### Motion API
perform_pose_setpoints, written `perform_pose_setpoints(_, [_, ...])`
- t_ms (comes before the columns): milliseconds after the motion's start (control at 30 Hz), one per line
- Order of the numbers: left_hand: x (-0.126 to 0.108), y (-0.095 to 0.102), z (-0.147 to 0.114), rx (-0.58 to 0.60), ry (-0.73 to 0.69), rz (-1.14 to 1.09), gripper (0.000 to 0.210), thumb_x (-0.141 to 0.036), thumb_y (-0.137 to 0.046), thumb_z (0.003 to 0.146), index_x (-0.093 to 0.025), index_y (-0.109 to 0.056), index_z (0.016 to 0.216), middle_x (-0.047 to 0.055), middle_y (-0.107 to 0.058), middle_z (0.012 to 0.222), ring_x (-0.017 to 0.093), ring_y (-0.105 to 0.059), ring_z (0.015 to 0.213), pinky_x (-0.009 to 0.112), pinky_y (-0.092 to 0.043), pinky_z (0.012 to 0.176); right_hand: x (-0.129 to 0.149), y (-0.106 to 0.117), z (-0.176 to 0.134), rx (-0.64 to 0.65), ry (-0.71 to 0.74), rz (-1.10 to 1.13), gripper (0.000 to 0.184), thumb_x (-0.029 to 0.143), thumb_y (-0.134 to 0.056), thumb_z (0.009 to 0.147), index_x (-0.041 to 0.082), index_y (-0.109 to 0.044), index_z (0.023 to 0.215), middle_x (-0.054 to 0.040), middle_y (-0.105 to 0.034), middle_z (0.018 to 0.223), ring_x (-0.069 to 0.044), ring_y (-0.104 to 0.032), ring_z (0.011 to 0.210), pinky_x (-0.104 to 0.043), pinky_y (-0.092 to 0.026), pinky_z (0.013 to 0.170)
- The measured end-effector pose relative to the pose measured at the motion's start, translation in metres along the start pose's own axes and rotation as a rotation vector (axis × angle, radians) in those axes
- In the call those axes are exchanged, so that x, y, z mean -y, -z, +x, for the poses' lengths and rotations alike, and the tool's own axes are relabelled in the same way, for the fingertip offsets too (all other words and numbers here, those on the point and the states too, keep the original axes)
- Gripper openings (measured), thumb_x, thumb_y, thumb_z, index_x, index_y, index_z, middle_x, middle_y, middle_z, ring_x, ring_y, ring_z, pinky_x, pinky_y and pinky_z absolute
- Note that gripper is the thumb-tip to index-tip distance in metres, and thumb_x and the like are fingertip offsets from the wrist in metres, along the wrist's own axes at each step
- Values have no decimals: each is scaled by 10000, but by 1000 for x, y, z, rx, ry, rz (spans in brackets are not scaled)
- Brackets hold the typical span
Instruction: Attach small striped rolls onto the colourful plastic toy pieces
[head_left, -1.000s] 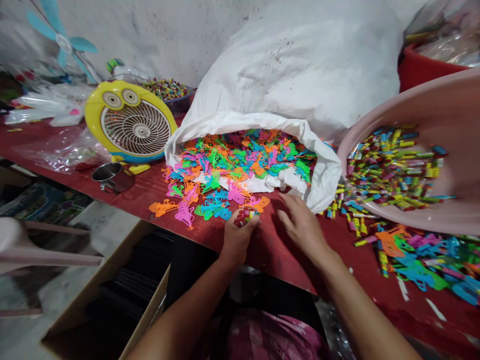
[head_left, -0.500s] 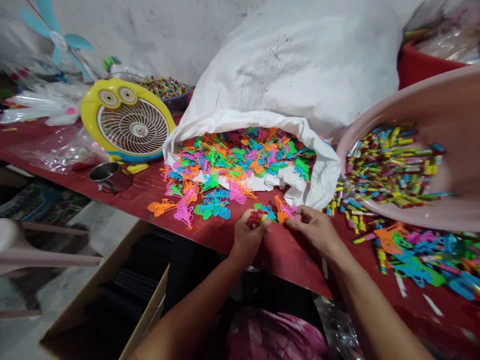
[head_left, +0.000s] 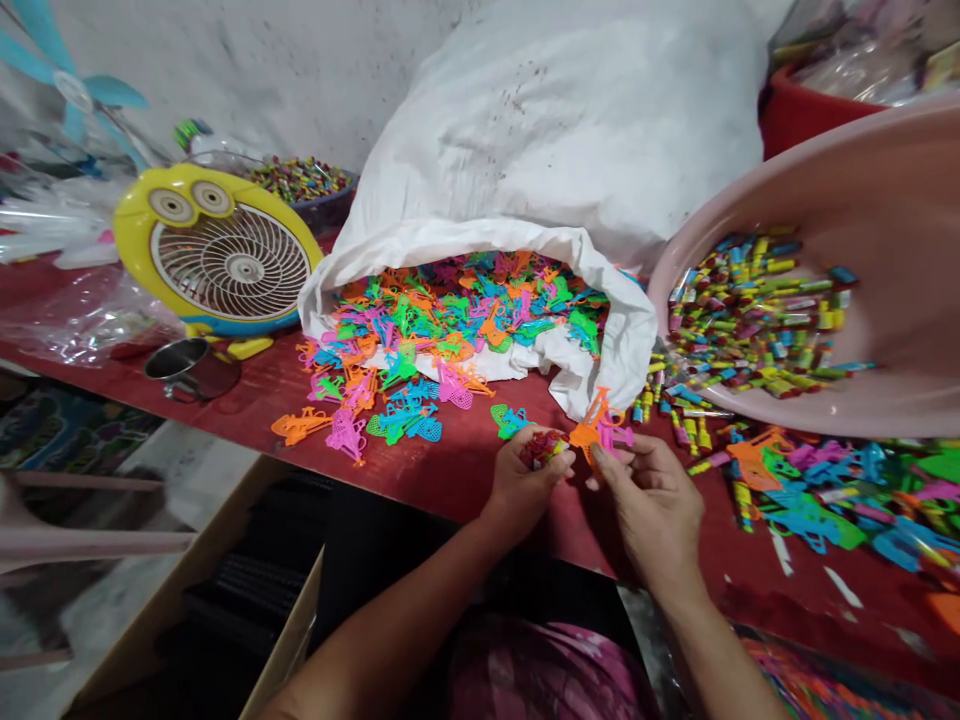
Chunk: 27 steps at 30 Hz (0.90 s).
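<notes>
Several small wrapped candy tubes point(head_left: 543, 448), red and yellow, are bunched in my left hand point(head_left: 525, 478), its fingers curled round them. My right hand point(head_left: 654, 497) pinches an orange plastic toy piece point(head_left: 587, 432) with a pink toy piece point(head_left: 616, 433) beside it, just right of my left hand. The exact shape of these pieces is partly covered by my fingers. A few green and blue toy pieces point(head_left: 512, 420) lie on the red table beyond my left hand. Behind them a white sack point(head_left: 570, 150) spills many more coloured pieces point(head_left: 450, 310).
A pink basin point(head_left: 892, 300) on the right holds many candy tubes point(head_left: 757, 320). More toy pieces point(head_left: 817, 490) and tubes lie below it. At left stand a yellow fan point(head_left: 135, 240) and a metal cup point(head_left: 187, 368). A cardboard box point(head_left: 289, 630) sits below the table edge.
My right hand has lifted the orange and pink pieces off the table and drawn them nearer to me. My left hand keeps its bunch of tubes. The view has shifted slightly right.
</notes>
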<state>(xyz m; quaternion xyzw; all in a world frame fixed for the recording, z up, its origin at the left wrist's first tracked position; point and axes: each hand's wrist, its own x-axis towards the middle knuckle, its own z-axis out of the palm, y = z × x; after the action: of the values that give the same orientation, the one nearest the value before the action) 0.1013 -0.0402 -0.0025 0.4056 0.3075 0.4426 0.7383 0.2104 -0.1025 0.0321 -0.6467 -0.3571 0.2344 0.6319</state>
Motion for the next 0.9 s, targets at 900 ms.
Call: perform_pose_setpoints(900, [6, 2, -7, -33, -259, 475, 89, -249, -657, 819, -174, -654, 867, 6, -631, 752, 133, -554, 668, 243, -425, 640, -18, 35, 9, -112, -67, -93, 386, 519, -716, 761, 198, -546, 891, 41, -552, 636, -118, -493, 493, -237, -423, 476])
